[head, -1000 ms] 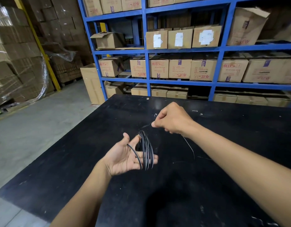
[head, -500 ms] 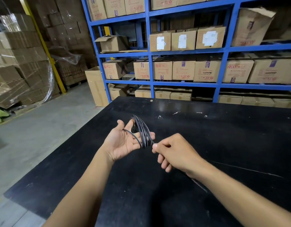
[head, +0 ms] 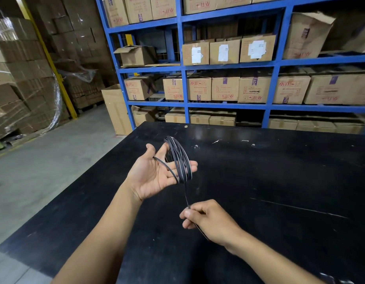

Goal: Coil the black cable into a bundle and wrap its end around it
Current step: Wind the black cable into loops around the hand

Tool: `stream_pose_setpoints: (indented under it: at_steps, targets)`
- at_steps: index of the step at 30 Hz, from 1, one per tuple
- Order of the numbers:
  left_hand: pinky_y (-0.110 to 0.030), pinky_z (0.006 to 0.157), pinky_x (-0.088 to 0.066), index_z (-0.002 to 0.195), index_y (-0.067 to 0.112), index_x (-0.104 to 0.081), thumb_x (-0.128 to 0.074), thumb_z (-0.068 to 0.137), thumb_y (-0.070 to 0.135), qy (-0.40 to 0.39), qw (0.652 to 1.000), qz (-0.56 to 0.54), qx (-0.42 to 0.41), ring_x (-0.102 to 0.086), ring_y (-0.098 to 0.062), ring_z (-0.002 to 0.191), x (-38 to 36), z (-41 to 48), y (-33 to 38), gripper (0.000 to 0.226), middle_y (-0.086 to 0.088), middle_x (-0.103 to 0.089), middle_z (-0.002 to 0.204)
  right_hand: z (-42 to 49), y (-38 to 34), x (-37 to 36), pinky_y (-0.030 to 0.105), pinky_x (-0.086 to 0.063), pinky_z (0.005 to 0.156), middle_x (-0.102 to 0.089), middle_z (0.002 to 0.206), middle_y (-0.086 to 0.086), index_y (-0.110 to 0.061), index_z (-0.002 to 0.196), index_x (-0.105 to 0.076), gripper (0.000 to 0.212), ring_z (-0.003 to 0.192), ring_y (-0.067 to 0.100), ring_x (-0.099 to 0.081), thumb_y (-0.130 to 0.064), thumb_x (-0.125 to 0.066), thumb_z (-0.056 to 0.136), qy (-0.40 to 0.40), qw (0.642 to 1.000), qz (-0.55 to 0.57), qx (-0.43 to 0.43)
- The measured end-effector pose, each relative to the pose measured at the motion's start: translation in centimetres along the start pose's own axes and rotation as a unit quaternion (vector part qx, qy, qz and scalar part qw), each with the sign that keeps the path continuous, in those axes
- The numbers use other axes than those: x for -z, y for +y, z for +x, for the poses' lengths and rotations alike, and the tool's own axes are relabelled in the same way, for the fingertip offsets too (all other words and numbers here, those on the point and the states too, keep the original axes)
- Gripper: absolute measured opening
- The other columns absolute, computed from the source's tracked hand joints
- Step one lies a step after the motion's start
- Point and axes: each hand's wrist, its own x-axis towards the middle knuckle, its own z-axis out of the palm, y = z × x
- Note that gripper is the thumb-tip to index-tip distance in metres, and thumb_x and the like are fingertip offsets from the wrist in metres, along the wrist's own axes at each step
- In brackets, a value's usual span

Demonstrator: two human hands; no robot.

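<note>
The black cable [head: 180, 160] is wound in several loops around the fingers of my left hand [head: 155, 173], which is held palm up with fingers spread above the black table [head: 280, 181]. From the bottom of the loops a single strand runs down to my right hand [head: 206, 219], which pinches it between thumb and fingers, nearer to me than the left hand. The loose rest of the cable trails from under my right hand; a thin stretch lies across the table to the right, hard to see against the dark top.
Blue steel shelving [head: 183, 66] full of cardboard boxes stands just behind the table's far edge. A tall open carton [head: 116, 107] sits on the concrete floor [head: 44, 160] at the table's far left corner. Stacked wrapped boxes [head: 17, 89] fill the left side.
My right hand swung from beyond the coil down toward me, pulling the strand over my left fingers and adding a turn. My left hand rose slightly and stayed palm up.
</note>
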Motion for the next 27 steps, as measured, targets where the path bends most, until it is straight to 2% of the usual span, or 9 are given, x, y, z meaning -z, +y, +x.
stream_pose_setpoints:
  at_steps: [3,6,11,13,15,17,19,21,27]
  targets:
    - [-0.062,0.093,-0.051,0.150,0.044,-0.029,-0.015,0.095,0.069,-0.026,1.000,0.003,0.006,-0.054,-0.057,0.119,-0.3,-0.4,-0.1,0.062,-0.046,-0.048,0.131,0.9,1.4,0.1,0.020,-0.051,0.084,-0.077,0.090,-0.010,-0.013,0.089,-0.078,0.024,0.081,-0.003,-0.065,-0.027,-0.059,0.096,-0.001,0.998,-0.060,0.003]
    - [-0.061,0.099,-0.047,0.150,0.044,-0.025,-0.016,0.094,0.070,-0.056,0.998,0.010,0.023,-0.051,-0.057,0.122,-0.4,-0.9,-0.4,0.062,-0.046,-0.046,0.133,1.8,2.4,0.8,0.016,-0.047,0.082,-0.074,0.085,-0.016,-0.019,0.086,-0.078,0.018,0.070,-0.013,-0.060,-0.026,-0.064,0.094,-0.001,0.993,-0.116,-0.005]
    - [-0.061,0.104,-0.042,0.145,0.041,-0.032,-0.020,0.092,0.070,-0.113,0.990,0.004,0.079,-0.047,-0.057,0.126,-0.4,-1.6,-1.6,0.062,-0.047,-0.042,0.136,3.4,2.6,3.1,0.026,-0.053,0.094,-0.079,0.095,-0.011,-0.024,0.094,-0.080,0.012,0.094,0.000,-0.070,-0.030,-0.070,0.089,0.019,0.983,-0.184,0.011]
    - [-0.062,0.106,-0.039,0.146,0.042,-0.033,-0.021,0.092,0.070,-0.144,0.985,-0.014,0.091,-0.045,-0.057,0.128,-0.4,-1.7,-1.7,0.062,-0.048,-0.040,0.137,3.8,1.9,4.2,0.021,-0.052,0.087,-0.077,0.088,-0.013,-0.025,0.093,-0.080,0.012,0.092,0.001,-0.069,-0.030,-0.070,0.089,0.022,0.975,-0.222,0.008]
    - [-0.062,0.108,-0.037,0.147,0.044,-0.033,-0.020,0.092,0.070,-0.153,0.983,-0.010,0.099,-0.044,-0.057,0.129,-0.5,-1.7,-1.9,0.062,-0.048,-0.041,0.136,4.1,0.8,5.3,0.010,-0.043,0.066,-0.064,0.066,-0.016,-0.027,0.076,-0.077,0.016,0.076,0.001,-0.063,-0.027,-0.069,0.090,0.028,0.962,-0.271,0.010]
    - [-0.061,0.106,-0.039,0.149,0.045,-0.030,-0.020,0.092,0.070,-0.160,0.981,0.001,0.107,-0.045,-0.056,0.128,-0.7,-1.6,-2.1,0.063,-0.047,-0.044,0.134,4.7,-0.1,6.3,0.015,-0.041,0.060,-0.059,0.061,-0.015,-0.029,0.069,-0.072,0.025,0.071,0.008,-0.059,-0.023,-0.065,0.093,0.037,0.945,-0.323,0.024]
    - [-0.060,0.105,-0.041,0.149,0.045,-0.030,-0.021,0.091,0.070,-0.175,0.978,0.007,0.113,-0.047,-0.056,0.127,-0.7,-1.4,-2.3,0.063,-0.047,-0.044,0.134,5.4,-0.9,7.1,0.025,-0.050,0.075,-0.074,0.083,-0.008,-0.027,0.093,-0.078,0.017,0.087,0.016,-0.067,-0.021,-0.062,0.094,0.040,0.931,-0.359,0.046]
    - [-0.060,0.105,-0.041,0.149,0.046,-0.031,-0.022,0.091,0.070,-0.185,0.975,0.024,0.123,-0.048,-0.056,0.126,-0.8,-1.4,-2.6,0.064,-0.046,-0.045,0.134,5.9,-1.9,7.9,0.032,-0.053,0.087,-0.078,0.100,-0.006,-0.029,0.103,-0.078,0.019,0.100,0.016,-0.069,-0.021,-0.064,0.093,0.051,0.919,-0.387,0.060]
    - [-0.059,0.105,-0.040,0.147,0.045,-0.036,-0.020,0.089,0.072,-0.215,0.961,0.077,0.154,-0.050,-0.054,0.124,-0.9,-1.4,-3.1,0.066,-0.043,-0.050,0.131,7.2,-4.7,10.0,0.038,-0.051,0.094,-0.078,0.098,-0.011,-0.030,0.103,-0.078,0.018,0.105,0.017,-0.067,-0.024,-0.068,0.090,0.089,0.877,-0.458,0.116]
